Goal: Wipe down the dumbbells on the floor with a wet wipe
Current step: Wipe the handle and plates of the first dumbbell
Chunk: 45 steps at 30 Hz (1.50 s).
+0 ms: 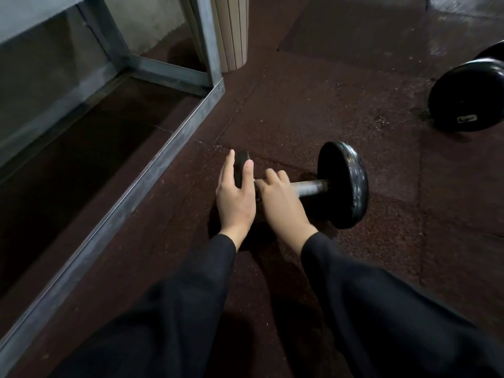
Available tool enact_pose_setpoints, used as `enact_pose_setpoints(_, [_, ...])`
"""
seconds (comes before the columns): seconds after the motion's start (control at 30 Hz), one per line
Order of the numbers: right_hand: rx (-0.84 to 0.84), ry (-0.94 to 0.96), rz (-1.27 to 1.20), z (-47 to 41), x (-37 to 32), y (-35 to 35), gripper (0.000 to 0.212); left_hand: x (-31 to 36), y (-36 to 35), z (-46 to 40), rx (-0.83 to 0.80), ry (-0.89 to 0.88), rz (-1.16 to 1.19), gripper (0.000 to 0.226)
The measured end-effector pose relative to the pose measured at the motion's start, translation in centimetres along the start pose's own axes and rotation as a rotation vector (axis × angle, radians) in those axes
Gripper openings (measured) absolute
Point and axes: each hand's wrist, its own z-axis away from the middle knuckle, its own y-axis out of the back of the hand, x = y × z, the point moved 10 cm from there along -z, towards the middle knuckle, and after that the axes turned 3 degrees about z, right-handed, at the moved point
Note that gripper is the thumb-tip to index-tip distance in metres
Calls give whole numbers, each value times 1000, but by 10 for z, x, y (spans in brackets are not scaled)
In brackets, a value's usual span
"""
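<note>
Left hand (236, 197) cupping dumbbell (342, 184) end, mostly hidden; right hand (282, 199) curled on bar, wipe barely visible; second dumbbell (467, 95) cut off.

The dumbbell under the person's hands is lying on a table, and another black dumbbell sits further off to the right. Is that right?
Not quite. The head view shows the dumbbell under the left hand and right hand lying on the floor, not a table. The other dumbbell is indeed off to the right.
</note>
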Motion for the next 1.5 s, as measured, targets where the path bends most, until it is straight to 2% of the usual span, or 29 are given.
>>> enact_pose_setpoints(0.07, [5,24,30,7,1,-4,35,0,1,1,1,-6,-4,48])
enact_pose_setpoints(0.17, [98,-58,45,13,18,4,21,1,1,2,2,-18,2,49])
enact_pose_setpoints(0.33, [-34,-18,-11,2,5,-5,32,0,0,0,4,-10,-6,49])
enact_pose_setpoints(0.53, [-43,1,27,0,9,-5,33,3,1,4,7,-40,-4,50])
enact_pose_setpoints(0.67, [-141,-28,27,-23,6,-17,28,2,2,5,11,-40,-9,51])
enact_pose_setpoints(0.73, [-137,-17,21,-25,6,-18,30,3,2,4,8,-33,-5,51])
enact_pose_setpoints(0.9, [6,-11,-120,0,11,-7,31,2,2,4,9,-35,-2,51])
enact_pose_setpoints(1.03, [183,-35,-266,26,12,-9,17,2,2,7,13,-57,-7,51])
enact_pose_setpoints(1.17, [285,-41,-362,39,15,-17,28,3,3,5,15,-63,-9,51])
enact_pose_setpoints(1.33, [296,49,-373,36,5,-18,20,1,3,4,18,-56,-8,51])
enact_pose_setpoints(1.5, [355,19,-342,47,20,-25,19,3,3,7,19,-70,-22,51])
